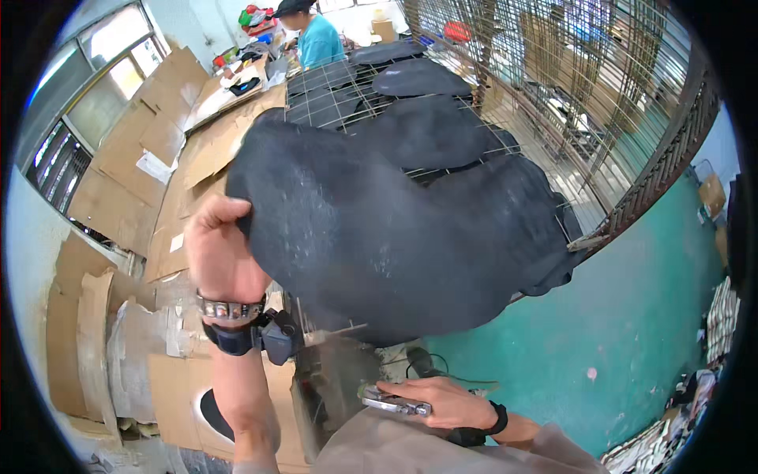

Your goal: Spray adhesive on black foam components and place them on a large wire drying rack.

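The left hand (229, 253) pinches the left edge of a broad, floppy black sheet with rounded edges (379, 237), thumb on the near face, fingers mostly hidden behind it. From here I see that sheet spread over the near part of a metal wire grid rack (320, 110), pale smudges on its surface. Below, the right hand (454, 404) is closed around a shiny silver metal tool (399, 403). Beyond the rack, 1 person in a teal shirt (320, 47) is visible.
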`<state>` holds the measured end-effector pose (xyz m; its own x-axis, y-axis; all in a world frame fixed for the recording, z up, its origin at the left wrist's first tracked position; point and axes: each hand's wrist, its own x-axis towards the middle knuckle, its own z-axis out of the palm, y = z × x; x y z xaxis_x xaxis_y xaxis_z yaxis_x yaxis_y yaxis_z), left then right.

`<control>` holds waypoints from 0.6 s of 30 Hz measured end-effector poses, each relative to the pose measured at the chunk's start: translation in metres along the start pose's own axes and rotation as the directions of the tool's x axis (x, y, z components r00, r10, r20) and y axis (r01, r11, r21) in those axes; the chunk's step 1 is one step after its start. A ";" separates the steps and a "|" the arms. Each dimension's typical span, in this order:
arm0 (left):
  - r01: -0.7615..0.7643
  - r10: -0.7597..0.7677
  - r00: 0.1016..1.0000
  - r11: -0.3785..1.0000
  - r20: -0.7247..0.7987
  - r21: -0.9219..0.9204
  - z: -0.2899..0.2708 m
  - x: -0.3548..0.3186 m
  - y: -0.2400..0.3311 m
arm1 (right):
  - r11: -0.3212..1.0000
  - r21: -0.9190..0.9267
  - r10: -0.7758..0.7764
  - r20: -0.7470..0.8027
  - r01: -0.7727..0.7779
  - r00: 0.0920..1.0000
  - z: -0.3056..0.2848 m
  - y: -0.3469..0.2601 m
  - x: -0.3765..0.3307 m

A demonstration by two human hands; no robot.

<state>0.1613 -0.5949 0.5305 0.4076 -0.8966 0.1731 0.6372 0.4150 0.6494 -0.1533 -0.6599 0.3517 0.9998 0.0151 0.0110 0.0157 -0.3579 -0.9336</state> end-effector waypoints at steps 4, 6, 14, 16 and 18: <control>0.118 0.072 0.860 0.935 -0.505 0.333 -0.102 -0.002 -0.045 | 0.999 0.029 0.027 0.055 -0.028 0.998 0.000 0.006 0.002; 0.253 -0.001 0.827 0.894 -0.562 0.370 -0.182 -0.011 -0.059 | 1.000 0.020 -0.001 0.087 -0.001 0.996 0.003 0.003 0.004; 0.205 0.272 0.767 0.755 -0.581 0.623 -0.212 -0.064 -0.065 | 0.999 -0.034 -0.003 0.246 0.012 0.969 0.010 -0.018 0.032; 0.135 0.371 0.703 0.768 -0.607 0.626 -0.213 -0.111 -0.061 | 0.998 0.014 -0.057 0.278 0.055 0.959 0.017 -0.023 0.039; 0.104 0.398 0.662 0.790 -0.635 0.604 -0.244 -0.176 -0.073 | 0.992 0.078 -0.118 0.324 0.098 0.939 0.024 -0.028 0.050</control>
<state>0.2032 -0.4299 0.2718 0.9387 -0.3308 -0.0973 0.1512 0.1414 0.9783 -0.1043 -0.6266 0.3702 0.9333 0.3591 0.0045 0.1125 -0.2805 -0.9532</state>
